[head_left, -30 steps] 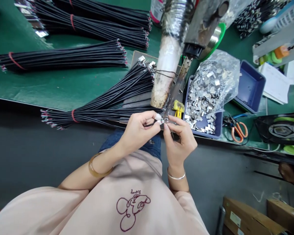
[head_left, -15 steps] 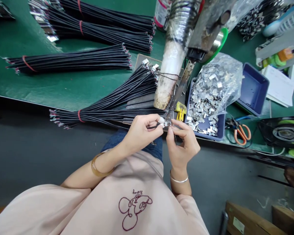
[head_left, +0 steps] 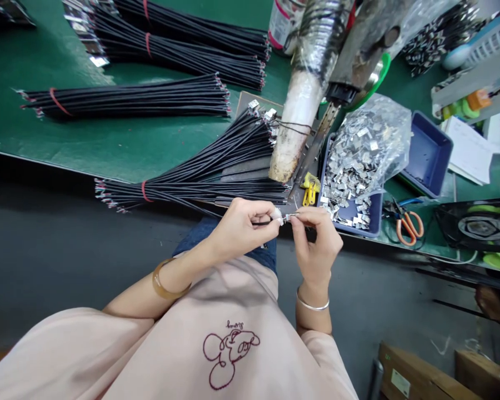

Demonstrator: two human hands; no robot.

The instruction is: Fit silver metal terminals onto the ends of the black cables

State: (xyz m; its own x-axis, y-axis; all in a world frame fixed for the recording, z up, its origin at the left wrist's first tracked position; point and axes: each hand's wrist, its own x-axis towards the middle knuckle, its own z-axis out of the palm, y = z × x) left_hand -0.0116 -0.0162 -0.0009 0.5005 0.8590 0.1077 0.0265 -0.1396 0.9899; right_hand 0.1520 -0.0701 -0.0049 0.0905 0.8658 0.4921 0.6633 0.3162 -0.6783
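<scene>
My left hand [head_left: 241, 225] is closed in a pinch on the end of a thin black cable [head_left: 261, 223], with a white cover on one fingertip. My right hand [head_left: 316, 239] pinches a small metal terminal clip [head_left: 292, 217] against that cable end. Both hands meet just below the table's front edge, under a tall metal tool wrapped in plastic [head_left: 304, 100]. A bundle of black cables [head_left: 200, 178] tied with a red band lies just left of my hands.
A blue tray [head_left: 369, 214] holds a clear bag of metal clips [head_left: 358, 150]. A second blue tray [head_left: 427, 155], orange-handled scissors [head_left: 408, 225], a small yellow tool [head_left: 310, 186] and a black fan [head_left: 479, 222] sit to the right. More cable bundles [head_left: 129, 100] lie on the green mat [head_left: 108, 150]. Cardboard boxes [head_left: 420, 372] stand on the floor.
The view has shifted a little; the bundles sit further right in frame. My hands stay together at the cable end, the right fingers now pinching the clip more from above.
</scene>
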